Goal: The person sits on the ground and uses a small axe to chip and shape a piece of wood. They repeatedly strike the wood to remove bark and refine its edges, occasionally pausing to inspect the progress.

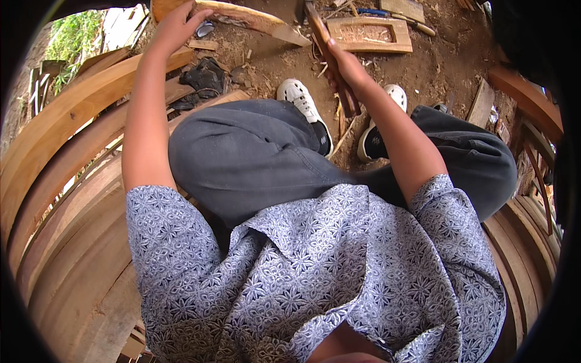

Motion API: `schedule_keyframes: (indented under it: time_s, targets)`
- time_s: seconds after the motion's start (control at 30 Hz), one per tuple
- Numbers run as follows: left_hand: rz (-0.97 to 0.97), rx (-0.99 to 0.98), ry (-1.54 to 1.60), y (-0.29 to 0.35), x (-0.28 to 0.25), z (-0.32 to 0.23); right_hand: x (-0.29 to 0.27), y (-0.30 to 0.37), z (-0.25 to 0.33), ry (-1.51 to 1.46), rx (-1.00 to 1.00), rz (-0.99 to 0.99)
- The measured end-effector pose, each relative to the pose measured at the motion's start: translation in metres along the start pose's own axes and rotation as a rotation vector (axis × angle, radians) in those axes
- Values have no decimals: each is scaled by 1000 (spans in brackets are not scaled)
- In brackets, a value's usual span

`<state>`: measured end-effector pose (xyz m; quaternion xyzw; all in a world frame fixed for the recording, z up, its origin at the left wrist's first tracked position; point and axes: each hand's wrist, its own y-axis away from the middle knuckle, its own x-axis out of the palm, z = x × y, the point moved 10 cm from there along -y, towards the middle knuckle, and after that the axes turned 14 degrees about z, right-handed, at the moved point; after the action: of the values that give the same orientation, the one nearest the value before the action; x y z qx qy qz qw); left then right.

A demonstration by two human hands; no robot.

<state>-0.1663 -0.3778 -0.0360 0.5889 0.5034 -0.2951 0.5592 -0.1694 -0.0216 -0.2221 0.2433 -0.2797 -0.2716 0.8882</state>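
Note:
At the top left, my left hand (179,25) is on a curved piece of wood (251,20), with its fingers and thumb bent about the near end. The wood has a pale cut face and tapers to a point on the right. My right hand (350,68) is closed round the brown wooden handle (347,100) of a tool. The handle slants down between my feet. The tool's dark upper end is at the picture's top edge and partly cut off, so its exact kind is unclear.
A rectangular wooden frame (370,34) with a recessed middle lies on the dirt floor, beside a blue-handled tool (372,11). Long curved planks (66,115) are stacked at my left, more (523,242) at my right. A black cloth or bag (204,78) and wood chips lie nearby.

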Motion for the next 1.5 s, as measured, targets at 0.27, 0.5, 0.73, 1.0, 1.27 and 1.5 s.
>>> schedule_keyframes:
  time_s: [0.27,0.5,0.73,1.0,1.27,1.5]
  targets:
    - [-8,29,6,-1,-3,-4,19,-7,-4,32,-235,-8]
    - [-103,58,-93,-12,5,-18,-12,-8,-53,-298,-18,28]
    - [-116,-70,105,-10,9,16,-20,-11,21,24,-218,-39]
    - [-35,66,902,-1,30,19,-40,2,21,-67,-168,-256]
    - [-74,328,735,23,-40,-71,-23,84,171,30,-480,-171]
    - [-187,716,1369,55,-86,-83,-101,153,243,741,-289,-261]
